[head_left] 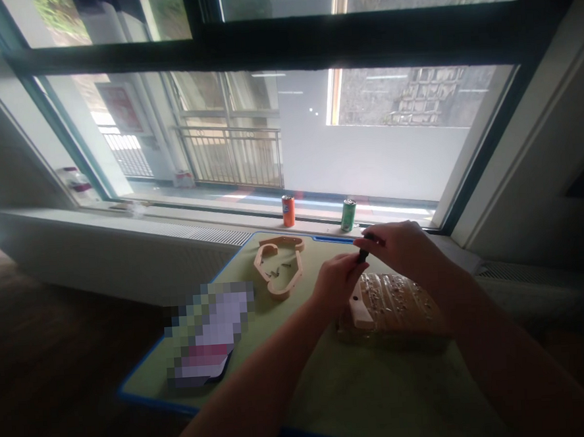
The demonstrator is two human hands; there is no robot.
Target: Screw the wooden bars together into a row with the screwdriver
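My left hand [338, 281] and my right hand [405, 246] meet above the right part of the table. Both are closed on a short dark tool [363, 255], held upright with a slight tilt; its tip is hidden, and it looks like a screwdriver. Below them lies a brown block [401, 304] wrapped in clear tape, its top dotted with small marks. A pale wooden piece [361, 312] with a dark hole rests at the block's left end, under my hands. I cannot tell whether the tool touches it.
Left of my hands, curved wooden pieces [280, 292] form a loop around several small screws [275, 273]. A blurred-out phone-like object [215, 335] lies on the green table [262, 372]. An orange can [288, 211] and a green can [348, 215] stand on the windowsill.
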